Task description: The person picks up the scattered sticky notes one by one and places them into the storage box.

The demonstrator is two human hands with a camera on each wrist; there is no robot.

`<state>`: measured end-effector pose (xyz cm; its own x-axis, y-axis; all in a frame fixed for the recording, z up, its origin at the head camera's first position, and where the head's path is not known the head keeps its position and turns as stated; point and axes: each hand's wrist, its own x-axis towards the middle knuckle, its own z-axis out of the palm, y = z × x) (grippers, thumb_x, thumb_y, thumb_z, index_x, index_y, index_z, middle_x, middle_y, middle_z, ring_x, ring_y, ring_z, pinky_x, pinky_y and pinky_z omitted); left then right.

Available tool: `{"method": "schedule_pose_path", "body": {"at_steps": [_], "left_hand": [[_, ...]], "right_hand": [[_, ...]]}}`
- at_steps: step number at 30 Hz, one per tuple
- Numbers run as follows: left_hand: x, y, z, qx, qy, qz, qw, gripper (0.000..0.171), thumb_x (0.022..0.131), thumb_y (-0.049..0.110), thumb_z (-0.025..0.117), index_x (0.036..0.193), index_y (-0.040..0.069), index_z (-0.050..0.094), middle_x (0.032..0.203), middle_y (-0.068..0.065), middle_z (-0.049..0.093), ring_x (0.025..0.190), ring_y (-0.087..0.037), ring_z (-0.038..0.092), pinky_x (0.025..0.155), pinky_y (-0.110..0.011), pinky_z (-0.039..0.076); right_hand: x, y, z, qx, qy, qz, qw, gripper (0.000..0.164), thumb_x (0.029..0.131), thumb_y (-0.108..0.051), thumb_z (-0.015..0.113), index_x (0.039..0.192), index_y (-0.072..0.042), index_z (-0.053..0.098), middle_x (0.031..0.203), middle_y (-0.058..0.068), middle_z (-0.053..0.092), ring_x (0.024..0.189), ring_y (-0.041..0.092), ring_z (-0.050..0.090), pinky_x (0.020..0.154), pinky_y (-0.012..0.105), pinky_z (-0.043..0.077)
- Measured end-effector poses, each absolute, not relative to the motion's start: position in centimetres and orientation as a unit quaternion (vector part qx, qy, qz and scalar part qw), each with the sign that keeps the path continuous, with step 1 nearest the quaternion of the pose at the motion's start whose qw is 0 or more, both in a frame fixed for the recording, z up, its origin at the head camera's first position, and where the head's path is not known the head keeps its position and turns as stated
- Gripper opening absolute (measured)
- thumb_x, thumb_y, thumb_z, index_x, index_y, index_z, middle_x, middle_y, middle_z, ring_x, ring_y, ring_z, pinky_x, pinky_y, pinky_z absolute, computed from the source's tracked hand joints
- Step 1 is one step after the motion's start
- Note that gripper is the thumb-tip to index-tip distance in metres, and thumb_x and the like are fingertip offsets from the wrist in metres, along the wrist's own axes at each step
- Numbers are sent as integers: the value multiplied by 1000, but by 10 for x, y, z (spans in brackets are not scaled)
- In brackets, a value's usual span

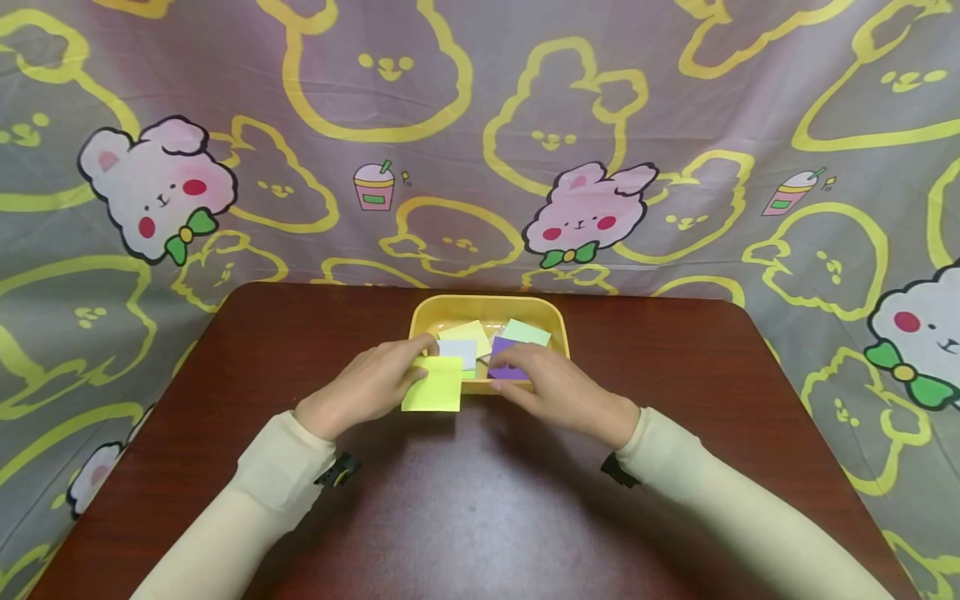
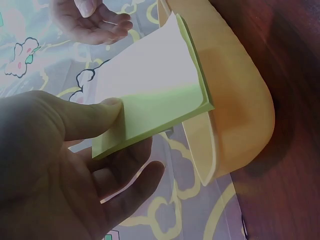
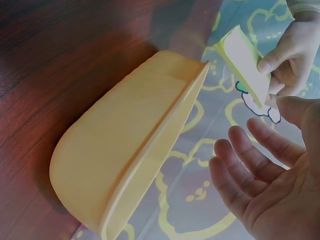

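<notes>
My left hand (image 1: 363, 385) pinches a yellow-green sticky note pad (image 1: 437, 388) between thumb and fingers, in front of the left part of a yellow plastic box (image 1: 487, 306). The left wrist view shows the thumb on the pad's face (image 2: 155, 100) and the fingers under it. Over the box's right front rim hovers my right hand (image 1: 566, 390), its fingers loosely bent and holding nothing in the right wrist view. Below those fingers lies a purple pad (image 1: 512, 374), partly covered by them. A pale blue-white pad (image 1: 457, 353) lies beside the left fingertips.
The box also holds a pale yellow pad (image 1: 472, 332) and a light green one (image 1: 527, 332). It stands near the far edge of a dark red-brown wooden table (image 1: 480, 500). A patterned cloth (image 1: 450, 150) hangs behind and along both sides.
</notes>
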<state>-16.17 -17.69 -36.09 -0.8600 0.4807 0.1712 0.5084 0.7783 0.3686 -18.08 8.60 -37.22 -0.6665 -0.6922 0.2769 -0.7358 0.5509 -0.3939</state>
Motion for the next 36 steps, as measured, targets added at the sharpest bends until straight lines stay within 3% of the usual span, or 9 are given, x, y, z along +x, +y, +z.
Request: {"method": "schedule_pose_path", "body": {"at_steps": [11,20,25,36], "left_hand": [[-165,-177,-360,-257,-943,-210,31,24,88,12,62,111,15,53,86,-2,59,69,-17,48,57,-33,42],[-168,-177,-355,-253,-944,-209,34,24,89,13,61,112,15,54,90,-4,61,71,-18,50,60,-35,43],[-172,-180,-353,-248,-945,-212,32,25,89,12,60,114,13,56,99,-4,65,74,-18,51,62,-37,44],[-177,-180,-346,-250,-944,-211,34,25,90,12,59,114,14,55,94,-4,63,75,-19,52,64,-38,44]], "right_hand": [[-184,86,-370,406,-882,235,43,45,93,-50,46,112,-15,65,112,-3,65,109,10,56,93,31,44],[-188,85,-369,409,-878,242,52,27,89,-31,61,109,-14,66,108,-3,66,108,11,57,92,31,44],[-191,85,-369,419,-875,235,62,28,90,-34,59,107,-12,66,105,-4,67,102,11,59,90,31,45],[-195,85,-367,417,-876,234,62,33,90,-36,58,109,-10,66,106,1,67,103,13,58,91,32,44]]}}
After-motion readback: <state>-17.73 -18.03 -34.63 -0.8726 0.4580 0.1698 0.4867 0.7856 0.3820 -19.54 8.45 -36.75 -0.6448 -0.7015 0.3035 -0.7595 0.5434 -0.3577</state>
